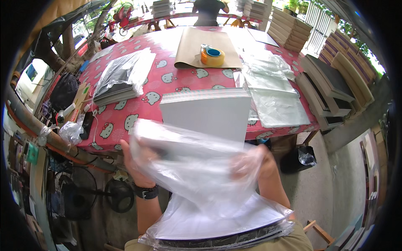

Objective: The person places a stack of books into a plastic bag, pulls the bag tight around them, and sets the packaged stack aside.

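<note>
Both hands of mine were raised above my lap in the head view, with a clear plastic bag (pixel 188 146) stretched between them. Its film lay over the fingers of my left hand (pixel 140 164), whose thumb stood apart from them, and over the bent fingers of my right hand (pixel 250 163); with the blur and the film, I could not tell how tightly either one gripped. On my left wrist I wore a dark watch (pixel 145 192). Below the bag, a white stack (pixel 213 214) with a dark lower edge lay on my lap, plastic crumpled around it. Just beyond my hands, at the near edge of the table, was a thick block of white sheets (pixel 205 115), partly hidden by the film. Pink cloth (pixel 169 99) printed with white cat faces covered that table. To the left on it lay a plastic-wrapped bundle (pixel 121 79); farther back, tape rolls (pixel 212 57) sat on brown paper (pixel 188 44); to the right, clear bags (pixel 280 106) lay flat. Dark boards (pixel 331 79) were piled beyond the table's right side, and a black bin (pixel 295 161) stood on the floor below.
</note>
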